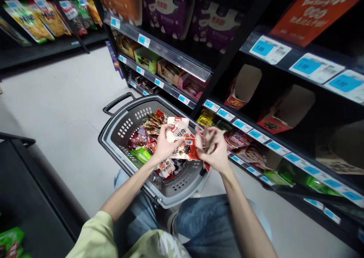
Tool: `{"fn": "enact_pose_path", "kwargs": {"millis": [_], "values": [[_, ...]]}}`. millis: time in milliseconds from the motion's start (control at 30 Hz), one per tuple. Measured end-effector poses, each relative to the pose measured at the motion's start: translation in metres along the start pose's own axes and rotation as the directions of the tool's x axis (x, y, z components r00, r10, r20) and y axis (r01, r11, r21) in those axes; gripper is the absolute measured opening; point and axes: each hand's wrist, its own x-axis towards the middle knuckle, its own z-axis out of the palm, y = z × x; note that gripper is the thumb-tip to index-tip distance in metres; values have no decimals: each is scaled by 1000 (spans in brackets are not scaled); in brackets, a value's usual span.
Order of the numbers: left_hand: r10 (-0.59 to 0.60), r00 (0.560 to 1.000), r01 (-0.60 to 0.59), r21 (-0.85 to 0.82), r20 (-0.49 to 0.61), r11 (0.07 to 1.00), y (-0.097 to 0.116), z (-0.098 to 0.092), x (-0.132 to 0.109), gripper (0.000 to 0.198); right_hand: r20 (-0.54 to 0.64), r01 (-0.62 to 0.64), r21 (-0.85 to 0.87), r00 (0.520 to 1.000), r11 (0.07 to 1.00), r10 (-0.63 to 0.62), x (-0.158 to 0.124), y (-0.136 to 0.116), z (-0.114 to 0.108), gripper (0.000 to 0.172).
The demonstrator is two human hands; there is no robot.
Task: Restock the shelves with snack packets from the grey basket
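I am crouched over a grey shopping basket [119, 136] full of small snack packets. My left hand [162, 146] is closed on several white and red snack packets [179, 135], held above the basket. My right hand [214, 148] is just to their right, its fingers curled around a few small brownish packets; it is smeared by motion. Both hands hover over the basket's right side, close to the shelf front.
Black shelving [256, 129] with blue price tags runs along the right, holding open cartons of snacks. Purple boxes [170, 11] sit on an upper shelf. Another rack with bagged snacks [42, 19] stands at far left. A dark low shelf [28, 197] is at my left.
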Motion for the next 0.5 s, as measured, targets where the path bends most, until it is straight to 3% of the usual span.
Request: {"fn": "enact_pose_path", "kwargs": {"millis": [100,167,267,333,500], "values": [[-85,996,85,-148,2,985,3,2,-3,50,193,87,-337,981,938,-22,-9,-2,15,81],[-163,986,169,-237,45,957,5,1,-6,46,293,180,-439,955,881,-49,-11,-3,20,82],[-206,973,230,-324,108,918,6,1,-7,47,386,272,-469,919,841,-82,-13,-4,23,85],[-200,975,220,-334,93,917,4,2,-7,50,426,331,-482,898,811,-113,-15,-3,25,84],[-257,962,272,-342,88,900,-1,5,-7,56,411,364,-444,895,818,-175,-20,7,33,84]]}}
